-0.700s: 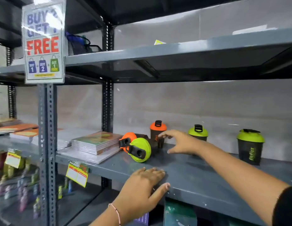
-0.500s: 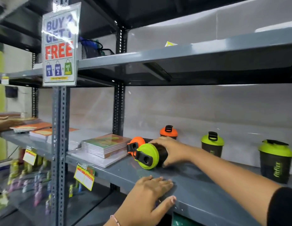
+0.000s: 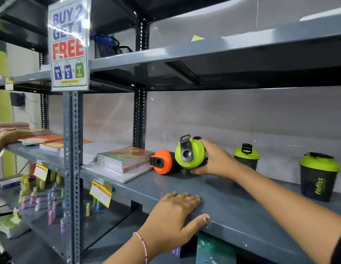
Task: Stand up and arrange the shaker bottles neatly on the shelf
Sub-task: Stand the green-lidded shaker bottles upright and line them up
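My right hand (image 3: 215, 159) grips a green-lidded shaker bottle (image 3: 190, 152) and holds it tilted, its lid facing me, just above the grey shelf (image 3: 242, 204). Touching its left side, an orange-lidded shaker bottle (image 3: 162, 161) lies on its side on the shelf. A second green-lidded shaker bottle (image 3: 246, 156) stands upright behind my right wrist. A larger green-lidded shaker bottle (image 3: 318, 176) stands upright at the right. My left hand (image 3: 175, 216) rests flat on the shelf's front edge, thumb hooked over the lip.
Stacks of notebooks (image 3: 125, 159) lie left of the bottles. A steel upright (image 3: 72, 149) carries a "Buy 2 Get 1 Free" sign (image 3: 68, 44). Another person's hand (image 3: 9, 134) rests on books at the far left. An upper shelf (image 3: 223, 48) hangs overhead. Price tags (image 3: 101, 191) hang below.
My right hand has closed on the lying green-lidded bottle and lifted it, tipping it up. The upright orange-lidded bottle behind it is now hidden. My left hand stayed put.
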